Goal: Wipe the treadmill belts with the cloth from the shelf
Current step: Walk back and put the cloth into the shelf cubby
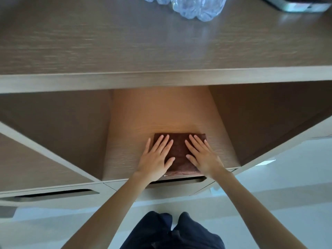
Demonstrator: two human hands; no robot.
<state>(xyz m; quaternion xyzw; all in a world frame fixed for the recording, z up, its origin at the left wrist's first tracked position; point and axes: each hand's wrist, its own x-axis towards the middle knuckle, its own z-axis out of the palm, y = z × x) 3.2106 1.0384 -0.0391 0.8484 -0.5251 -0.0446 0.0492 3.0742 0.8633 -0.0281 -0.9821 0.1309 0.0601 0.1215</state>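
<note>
The brown cloth (179, 150) lies folded on the shelf (161, 114), in the middle compartment of a wooden unit. It is at the 6 o'clock side of this compartment, and its near hem reaches the front edge of the board.

Both hands lie flat on the cloth with straight, spread fingers; neither one is curled around it. The left hand (156, 155) covers the 9 o'clock part of the cloth, and its little finger lies beside the cloth on the bare board. The right hand (203, 155) covers the 3 o'clock part. A strip of cloth shows between the two hands.

Above the compartment is the worktop (107, 42) of the unit. At 12 o'clock on it stands a clear plastic pack (194, 6), cut by the picture edge, and at 1 o'clock a flat device (296, 5). At 6 o'clock of the view are dark trousers (172, 232) over a pale floor (287, 186).
</note>
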